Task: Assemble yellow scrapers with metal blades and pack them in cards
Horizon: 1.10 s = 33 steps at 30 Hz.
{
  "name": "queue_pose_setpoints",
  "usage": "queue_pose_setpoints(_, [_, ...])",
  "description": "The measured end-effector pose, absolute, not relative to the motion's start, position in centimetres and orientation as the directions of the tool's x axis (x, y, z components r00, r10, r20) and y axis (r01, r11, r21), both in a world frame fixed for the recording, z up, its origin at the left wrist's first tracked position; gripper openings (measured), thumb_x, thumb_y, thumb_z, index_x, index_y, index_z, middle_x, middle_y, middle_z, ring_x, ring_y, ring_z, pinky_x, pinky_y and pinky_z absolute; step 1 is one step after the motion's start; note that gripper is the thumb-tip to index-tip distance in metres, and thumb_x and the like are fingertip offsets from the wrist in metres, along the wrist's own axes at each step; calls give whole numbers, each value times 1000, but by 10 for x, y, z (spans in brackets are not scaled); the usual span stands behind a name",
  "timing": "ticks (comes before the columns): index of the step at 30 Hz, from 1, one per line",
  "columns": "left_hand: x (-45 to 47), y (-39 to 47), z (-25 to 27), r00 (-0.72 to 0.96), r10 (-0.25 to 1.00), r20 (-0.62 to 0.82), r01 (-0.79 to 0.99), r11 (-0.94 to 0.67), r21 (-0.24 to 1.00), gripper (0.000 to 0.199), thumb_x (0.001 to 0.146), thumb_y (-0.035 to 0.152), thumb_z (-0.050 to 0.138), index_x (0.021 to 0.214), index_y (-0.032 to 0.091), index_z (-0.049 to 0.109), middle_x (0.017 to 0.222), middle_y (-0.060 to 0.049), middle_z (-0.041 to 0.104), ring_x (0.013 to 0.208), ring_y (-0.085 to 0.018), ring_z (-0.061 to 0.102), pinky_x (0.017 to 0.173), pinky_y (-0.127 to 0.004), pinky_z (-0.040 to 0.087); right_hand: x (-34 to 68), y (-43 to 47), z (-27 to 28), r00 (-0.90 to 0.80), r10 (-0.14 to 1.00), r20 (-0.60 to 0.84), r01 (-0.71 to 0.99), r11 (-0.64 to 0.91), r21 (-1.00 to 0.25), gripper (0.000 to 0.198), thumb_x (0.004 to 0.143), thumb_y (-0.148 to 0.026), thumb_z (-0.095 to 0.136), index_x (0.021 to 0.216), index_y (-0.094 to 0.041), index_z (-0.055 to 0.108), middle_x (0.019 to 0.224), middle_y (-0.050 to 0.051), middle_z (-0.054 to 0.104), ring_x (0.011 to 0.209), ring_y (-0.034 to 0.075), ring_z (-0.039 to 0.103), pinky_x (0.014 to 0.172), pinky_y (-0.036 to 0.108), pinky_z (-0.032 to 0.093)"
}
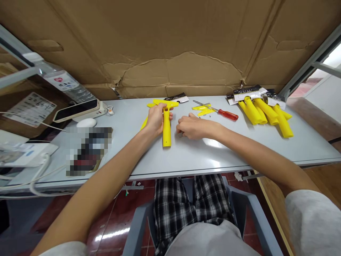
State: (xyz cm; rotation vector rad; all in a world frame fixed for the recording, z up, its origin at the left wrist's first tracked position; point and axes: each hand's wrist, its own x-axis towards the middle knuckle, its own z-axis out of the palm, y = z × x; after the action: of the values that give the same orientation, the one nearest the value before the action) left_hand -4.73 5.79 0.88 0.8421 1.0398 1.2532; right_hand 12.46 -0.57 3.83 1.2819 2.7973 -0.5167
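In my left hand (155, 119) is a yellow T-shaped scraper (166, 131), its round handle pointing toward me and its crossbar at the far end. My right hand (191, 127) rests just right of the handle, apart from it, with fingers curled down near the tabletop; whatever they pinch is hidden. Part of another yellow piece (144, 123) shows behind my left wrist. Beyond my right hand lie flat yellow plates (204, 112), some tiny screws (210, 116) and a screwdriver (227, 114) with a red handle. A black-and-white packaging card (181, 98) lies behind the scraper.
Several yellow scraper handles (284, 124) with header cards are piled at the right. At the left are a phone (77, 111), a white mouse (86, 122), cables, a pixelated item (89, 151) and a plastic bottle (66, 83). A cardboard wall (170, 42) closes the table's back.
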Motion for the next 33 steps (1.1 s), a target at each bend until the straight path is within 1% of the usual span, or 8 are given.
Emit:
queue_pose_setpoints(4, [-43,50,6,76,987,-144,-320,161,934,4,85,17,63,89,16,65,93,-8,74,61,-11,61,51,-22,49,149,2,47,-631,776,-7,683,552,-478,18,97,-14,64,107,-16,79,102,5,72,88,9,54,89,25,39])
queue_pose_setpoints(7, [-39,42,3,110,987,-115,-307,144,941,16,76,13,70,91,17,66,96,-7,76,69,-13,66,60,-25,55,180,13,46,-455,870,193,518,434,-737,23,95,-30,74,111,-14,75,87,2,69,77,6,56,79,23,43])
queue_pose_setpoints(11, [-31,28,3,188,979,-78,-263,127,956,33,73,14,82,103,17,70,104,-8,80,85,-16,72,74,-26,57,210,24,27,-143,980,141,219,171,-961,46,81,-46,87,111,-16,67,82,2,70,72,10,64,63,22,45])
queue_pose_setpoints(15, [-29,20,4,296,954,-42,-287,131,949,48,68,15,92,111,16,71,113,-10,82,107,-23,76,97,-32,58,218,29,4,-114,992,56,21,58,-998,63,66,-53,99,105,-18,64,84,2,71,74,11,68,60,20,47])
queue_pose_setpoints(17, [-30,19,3,316,946,-67,-272,158,949,49,69,19,95,112,17,72,116,-11,82,112,-27,76,101,-37,58,217,29,-1,-113,993,42,-29,39,-999,65,63,-53,101,103,-18,63,87,3,72,75,11,69,60,20,47])
queue_pose_setpoints(24, [-34,21,1,322,943,-87,-265,178,948,62,71,20,101,123,21,68,114,-11,84,106,-28,80,104,-45,59,212,22,0,-108,994,9,-95,-1,-995,63,61,-48,102,100,-15,65,96,6,74,79,11,69,61,20,48])
queue_pose_setpoints(29, [-34,19,4,389,917,-85,-235,189,954,72,66,17,102,125,20,63,113,-10,85,102,-25,81,104,-41,58,208,16,6,-87,996,11,-107,2,-994,58,62,-45,100,98,-15,66,95,5,72,79,10,69,62,20,50])
queue_pose_setpoints(33, [-33,17,6,367,926,-87,-214,175,961,94,66,17,101,146,22,52,103,-8,85,91,-23,81,95,-38,59,205,11,11,-81,997,19,-111,10,-994,49,68,-40,96,99,-14,68,95,6,73,82,11,71,67,21,55])
